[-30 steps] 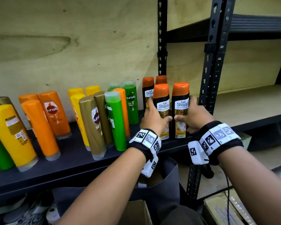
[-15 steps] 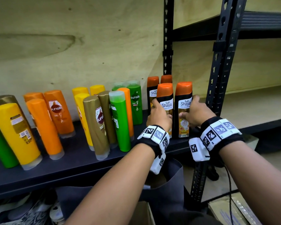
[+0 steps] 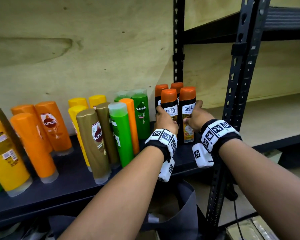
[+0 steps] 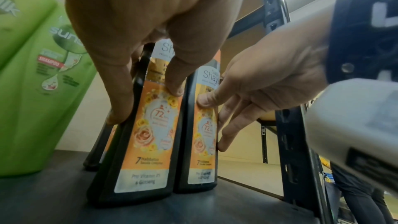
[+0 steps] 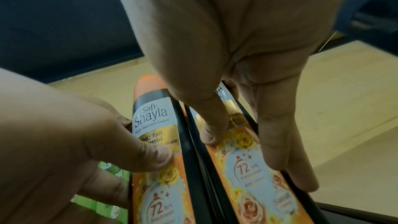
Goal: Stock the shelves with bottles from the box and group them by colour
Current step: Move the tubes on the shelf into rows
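Two black Safi Shayla bottles with orange caps stand upright side by side at the right end of the dark shelf (image 3: 62, 191). My left hand (image 3: 164, 118) grips the left bottle (image 3: 170, 104), thumb on its label and fingers round its side; the same bottle (image 4: 148, 135) fills the left wrist view. My right hand (image 3: 197, 116) grips the right bottle (image 3: 187, 108) in the same way, and that bottle (image 5: 249, 168) lies under its thumb in the right wrist view. Two more orange-capped bottles (image 3: 176, 86) stand just behind them.
Left of my hands stand green Sunsilk bottles (image 3: 140, 111), gold ones (image 3: 92, 141), yellow ones (image 3: 5, 153) and orange ones (image 3: 52, 125). A black perforated upright (image 3: 235, 94) rises just right of my right hand. A dark bag (image 3: 180, 208) hangs below the shelf.
Both hands have kept their hold on the two front bottles. The bottles have slid a little further back on the shelf, closer to the two behind.
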